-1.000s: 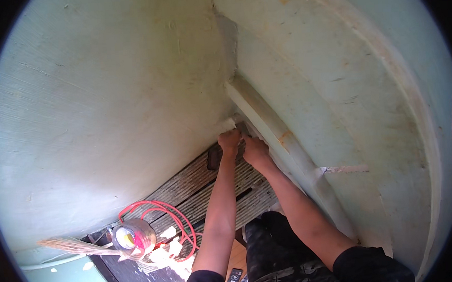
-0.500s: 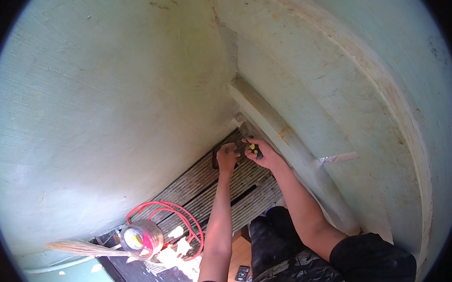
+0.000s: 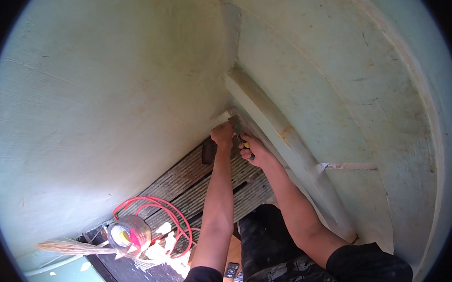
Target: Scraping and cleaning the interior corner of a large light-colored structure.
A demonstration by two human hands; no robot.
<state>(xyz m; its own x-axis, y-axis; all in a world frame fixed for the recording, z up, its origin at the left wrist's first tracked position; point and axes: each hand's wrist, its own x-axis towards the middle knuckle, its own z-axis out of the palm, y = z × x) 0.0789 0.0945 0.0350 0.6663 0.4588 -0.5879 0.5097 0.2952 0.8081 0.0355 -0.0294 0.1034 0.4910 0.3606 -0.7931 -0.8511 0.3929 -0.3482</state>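
Note:
My right hand (image 3: 255, 150) is closed round the black and yellow handle of a scraper (image 3: 235, 124). Its flat grey blade points up and away toward the corner where the walls meet the slatted surface. Just left of the blade, my left hand (image 3: 222, 134) is closed with its fingers curled; what they hold, if anything, is hidden. A pale patch (image 3: 227, 114) shows low on the wall beyond both hands. Beside my left wrist, a dark rectangular thing (image 3: 208, 151) lies on the weathered slats (image 3: 186, 168) against the left wall.
A red hose (image 3: 160, 201) lies coiled at the lower left, by a clear round container (image 3: 139, 231) and a straw broom (image 3: 70, 247). A raised ledge (image 3: 265, 108) runs along the right wall (image 3: 304, 80). A dark phone-like device (image 3: 232, 270) lies near my legs.
Both hands have moved farther away, toward the corner. The scraper's blade now shows extended toward the wall, close to my left hand. The view has shifted slightly.

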